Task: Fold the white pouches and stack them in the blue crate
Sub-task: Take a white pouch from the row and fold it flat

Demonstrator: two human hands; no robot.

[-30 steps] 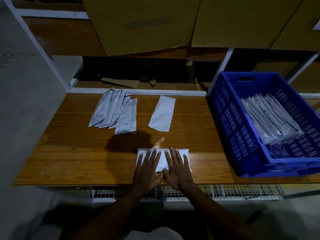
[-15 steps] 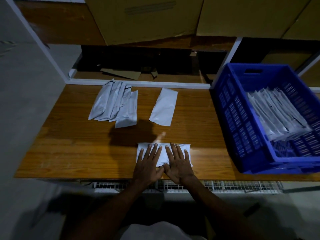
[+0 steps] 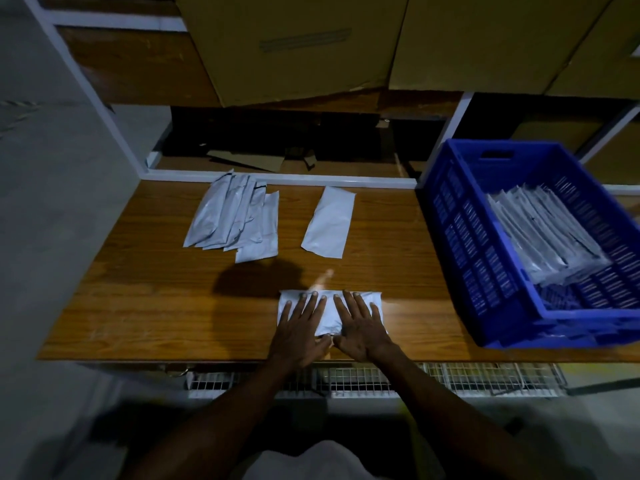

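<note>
Head view: both hands lay flat on one pouch [image 3: 329,311] near the front edge of the surface [image 3: 138,299]. The left hand [image 3: 301,327] and right hand [image 3: 360,327] had fingers straight and spread, pressing down, pinching nothing. To crease well, pressure should probably run outward from the centre along the fold, edges kept aligned. A pile [image 3: 235,216] and a single pouch [image 3: 329,223] waited farther back. The crate [image 3: 464,237] at right held stacked pouches [image 3: 543,230]. No writing or brand was legible.
</note>
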